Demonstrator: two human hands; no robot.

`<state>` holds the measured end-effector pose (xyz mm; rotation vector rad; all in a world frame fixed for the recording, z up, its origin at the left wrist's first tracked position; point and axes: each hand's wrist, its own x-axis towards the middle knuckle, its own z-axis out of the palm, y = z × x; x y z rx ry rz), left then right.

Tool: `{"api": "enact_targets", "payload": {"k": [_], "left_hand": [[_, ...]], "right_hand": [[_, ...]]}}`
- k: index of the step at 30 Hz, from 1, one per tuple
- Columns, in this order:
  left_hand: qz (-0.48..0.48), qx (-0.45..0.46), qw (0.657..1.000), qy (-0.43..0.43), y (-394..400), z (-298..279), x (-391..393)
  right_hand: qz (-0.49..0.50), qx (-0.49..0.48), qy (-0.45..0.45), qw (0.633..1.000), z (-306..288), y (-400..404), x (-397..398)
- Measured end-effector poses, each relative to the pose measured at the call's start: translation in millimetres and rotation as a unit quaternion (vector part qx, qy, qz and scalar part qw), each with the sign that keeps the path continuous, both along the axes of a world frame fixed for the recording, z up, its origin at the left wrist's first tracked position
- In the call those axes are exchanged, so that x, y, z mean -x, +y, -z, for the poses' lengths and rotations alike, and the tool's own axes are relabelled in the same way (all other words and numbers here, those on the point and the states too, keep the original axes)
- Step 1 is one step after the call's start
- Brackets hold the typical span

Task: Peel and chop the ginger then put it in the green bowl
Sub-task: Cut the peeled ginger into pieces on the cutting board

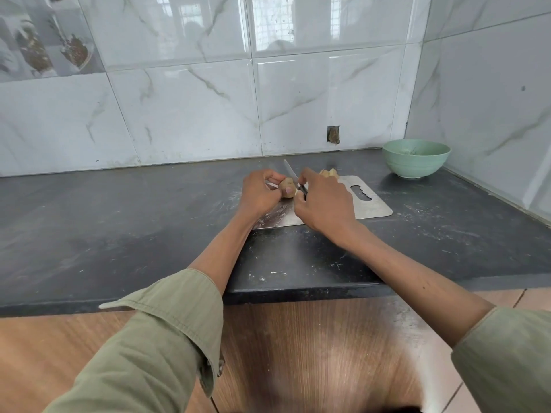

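A tan piece of ginger (pixel 286 186) is pinched between the thumb and fingers of my left hand (pixel 260 192), just above a steel cutting board (pixel 369 204). My right hand (pixel 323 202) grips a knife (pixel 290 172) by its dark handle; the thin blade points up and away and lies against the ginger's right side. More ginger pieces (pixel 329 173) lie at the board's far edge, partly hidden behind my right hand. The green bowl (pixel 416 158) stands at the back right of the counter, well apart from both hands.
The dark stone counter (pixel 119 222) ends in a front edge near my forearms, with a wooden cabinet below. Marble-patterned tiled walls close the back and the right side, meeting in a corner behind the bowl. A small hole (pixel 333 135) shows in the back wall.
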<state>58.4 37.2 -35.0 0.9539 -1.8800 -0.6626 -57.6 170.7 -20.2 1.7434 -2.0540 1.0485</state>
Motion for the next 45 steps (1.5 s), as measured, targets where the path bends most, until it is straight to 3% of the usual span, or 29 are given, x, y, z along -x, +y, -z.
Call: {"api": "enact_targets", "payload": {"k": [16,22,45], "left_hand": [[-0.006,0.019,1.0,-0.015,0,0,2],[-0.008,-0.008,1.0,0.001,-1,-1,3],[-0.018,-0.009,1.0,-0.006,-2,-1,4]], "right_hand": [[-0.006,-0.028,-0.011,1.0,-6,-3,1],[0.008,-0.025,0.042,0.999,1,6,-2],[-0.003,-0.086,-0.011,0.996,2,7,0]]}}
